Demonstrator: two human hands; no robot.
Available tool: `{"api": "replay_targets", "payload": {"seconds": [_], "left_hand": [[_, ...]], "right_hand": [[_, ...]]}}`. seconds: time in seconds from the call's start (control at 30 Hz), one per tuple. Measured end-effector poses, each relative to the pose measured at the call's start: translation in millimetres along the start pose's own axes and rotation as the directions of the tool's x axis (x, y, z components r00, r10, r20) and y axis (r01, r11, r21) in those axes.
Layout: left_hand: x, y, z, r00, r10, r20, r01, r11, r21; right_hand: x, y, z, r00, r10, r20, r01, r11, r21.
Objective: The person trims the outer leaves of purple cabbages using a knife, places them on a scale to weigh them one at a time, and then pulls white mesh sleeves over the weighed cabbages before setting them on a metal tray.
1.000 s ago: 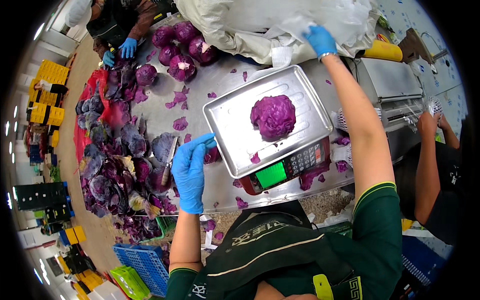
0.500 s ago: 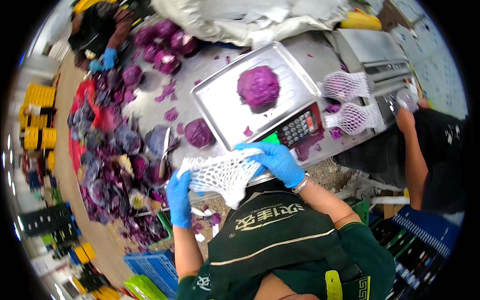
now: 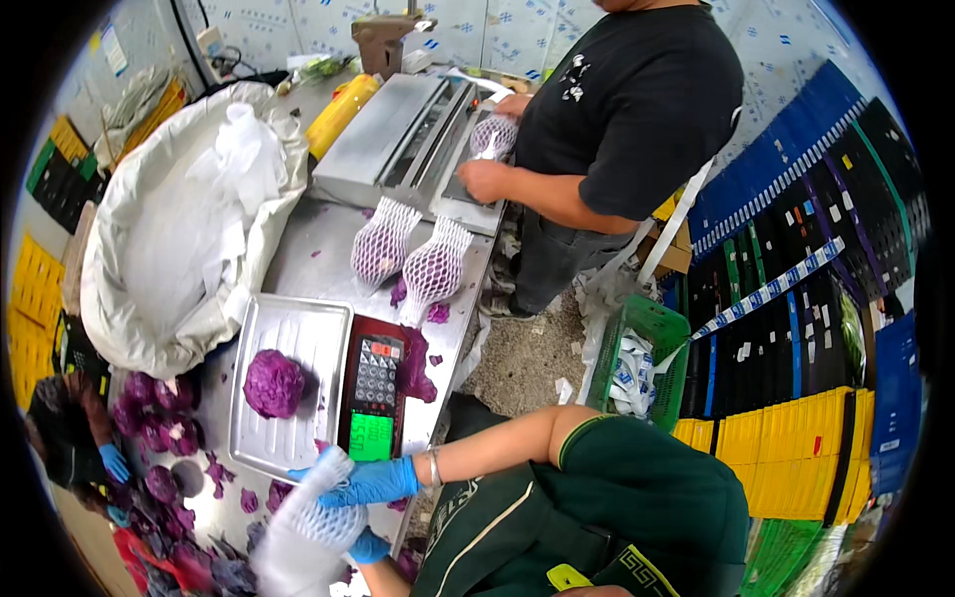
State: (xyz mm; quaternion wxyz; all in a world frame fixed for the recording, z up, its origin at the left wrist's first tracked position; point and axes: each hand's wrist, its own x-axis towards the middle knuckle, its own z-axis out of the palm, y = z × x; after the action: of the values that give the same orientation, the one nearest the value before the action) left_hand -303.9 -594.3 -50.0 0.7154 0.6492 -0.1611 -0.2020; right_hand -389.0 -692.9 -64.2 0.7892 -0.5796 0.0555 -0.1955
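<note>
A white foam net sleeve (image 3: 308, 527) hangs between my blue-gloved hands at the table's near edge. My right hand (image 3: 373, 483) grips its upper end, fingers closed over the mesh. On the sleeve's near side is my left hand (image 3: 370, 545), its fingers mostly hidden by the net. Just beyond them a red cabbage (image 3: 274, 383) sits on the metal tray (image 3: 323, 308) of a scale. The scale's red keypad panel (image 3: 377, 378) with a lit green display lies right of the tray. Farther off are two netted cabbages, one on the left (image 3: 379, 251) and one on the right (image 3: 435, 269).
A co-worker in a black shirt (image 3: 637, 119) handles a netted cabbage (image 3: 492, 137) at a wrapping machine (image 3: 383, 134). A large white lined sack (image 3: 149, 269) stands at the left. Several cabbages (image 3: 159, 413) and loose leaves lie near another gloved person. Stacked crates (image 3: 776, 458) are on the right.
My view has swung to the right, bringing the co-worker and crates into sight. The net sleeve, stretched sideways before, is now bunched up, and my hands are closer together.
</note>
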Motion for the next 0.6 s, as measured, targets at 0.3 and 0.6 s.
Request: {"api": "replay_targets", "payload": {"seconds": [0.3,0.6], "left_hand": [[-58.0,-60.3,19.3,0.772,-0.468,0.430,0.599,0.761,-0.247],[46.0,37.4,-16.6,0.892,-0.321,0.319,0.174,0.894,0.414]], "right_hand": [[12.9,-74.6,-77.6,0.867,-0.397,0.300,0.452,0.374,-0.810],[72.0,-15.7,-163.6,0.899,0.370,-0.234,-0.412,0.895,-0.169]]}}
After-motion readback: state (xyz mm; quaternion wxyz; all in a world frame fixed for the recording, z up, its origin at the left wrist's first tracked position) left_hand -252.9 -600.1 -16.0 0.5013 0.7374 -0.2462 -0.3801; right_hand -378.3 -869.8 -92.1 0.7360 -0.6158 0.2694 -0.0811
